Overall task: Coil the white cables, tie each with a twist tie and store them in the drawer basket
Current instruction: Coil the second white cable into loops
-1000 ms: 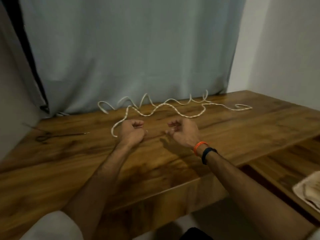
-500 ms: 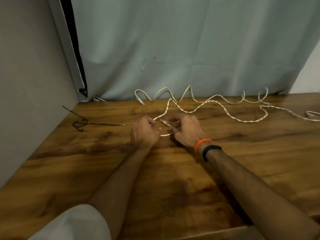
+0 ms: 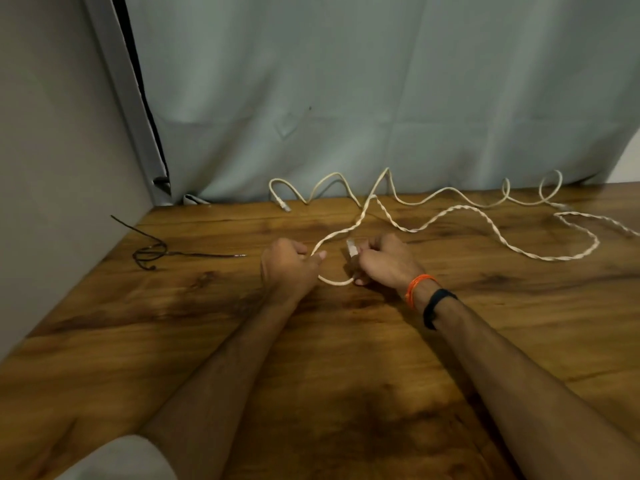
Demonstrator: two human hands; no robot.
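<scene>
A braided white cable (image 3: 446, 216) snakes across the wooden table (image 3: 346, 358) from the right edge to my hands. My left hand (image 3: 289, 268) pinches it a short way from its end. My right hand (image 3: 388, 259) grips the end, with the white plug (image 3: 352, 248) sticking up from the fingers. Between the two hands a short loop of the cable (image 3: 334, 281) curves toward me. A second, smooth white cable (image 3: 408, 199) lies wavy along the back edge by the curtain, untouched. Black twist ties (image 3: 152, 254) lie tangled at the left.
A grey-blue curtain (image 3: 346, 98) hangs behind the table's back edge. A grey wall (image 3: 52, 168) closes off the left side. No drawer or basket is in view.
Both hands closed on the braided cable's near end and bent it into a small loop. My view has swung left, so the table's right edge and drawer are out of frame.
</scene>
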